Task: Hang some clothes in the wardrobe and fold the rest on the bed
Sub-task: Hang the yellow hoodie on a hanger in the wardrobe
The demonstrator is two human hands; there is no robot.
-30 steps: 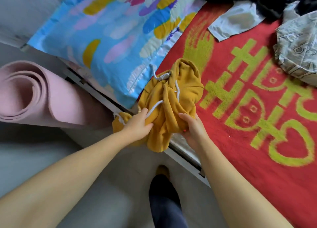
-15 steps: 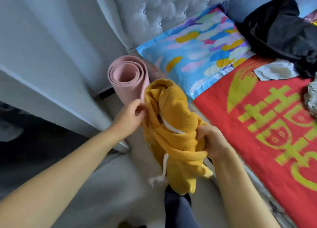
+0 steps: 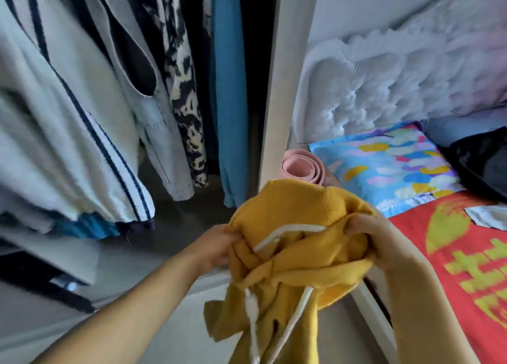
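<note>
A mustard-yellow hoodie (image 3: 296,243) with white drawstrings hangs bunched between my hands, in the air beside the bed. My left hand (image 3: 216,244) grips its left edge. My right hand (image 3: 378,240) pinches the cloth at the right, fingers curled over a fold. The open wardrobe (image 3: 288,84) fills the left, with several garments hanging inside: a white top with navy stripes (image 3: 68,133), a patterned piece (image 3: 186,95) and a blue one (image 3: 230,89). On the right is the bed with a red and yellow-green blanket (image 3: 450,254).
A rolled pink mat (image 3: 301,169) stands between the wardrobe frame and the bed. A colourful pillow (image 3: 389,166) lies against the tufted headboard (image 3: 384,89). Dark clothes (image 3: 482,166) and a pale garment (image 3: 488,215) lie on the bed at the right edge.
My view has swung from the bed up towards the open wardrobe. Both hands have lifted the hoodie off the bed edge and raised it, spreading its upper part.
</note>
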